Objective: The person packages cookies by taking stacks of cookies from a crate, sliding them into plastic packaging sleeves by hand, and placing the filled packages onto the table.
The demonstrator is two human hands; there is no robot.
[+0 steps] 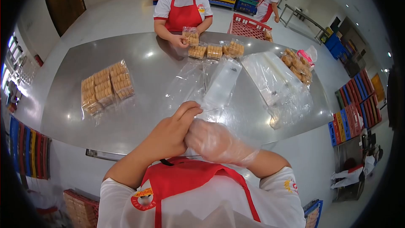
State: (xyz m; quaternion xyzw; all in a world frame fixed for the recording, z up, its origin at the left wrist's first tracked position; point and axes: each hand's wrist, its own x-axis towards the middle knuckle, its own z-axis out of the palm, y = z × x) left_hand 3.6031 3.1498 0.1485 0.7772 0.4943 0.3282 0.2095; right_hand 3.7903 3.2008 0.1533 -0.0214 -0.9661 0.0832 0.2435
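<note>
My left hand point(172, 130) is bare, with its fingers curled together just above the near side of the steel table. Against it sits my right hand point(213, 141), in a loose clear plastic glove and closed. Whatever the fingers hold is hidden between the two hands. Just beyond them lie flat clear plastic bags point(222, 80). To the left, packs of round biscuits point(102, 85) are grouped in clear wrapping. On the right is a larger pile of clear plastic bags point(270, 78), partly crumpled.
A co-worker in a red apron point(182, 16) stands across the steel table point(147, 65), holding a biscuit pack point(190, 37). More packs point(214, 51) lie before them. Bagged round biscuits point(296, 65) sit at the right. A red crate point(249, 26) stands behind the far edge.
</note>
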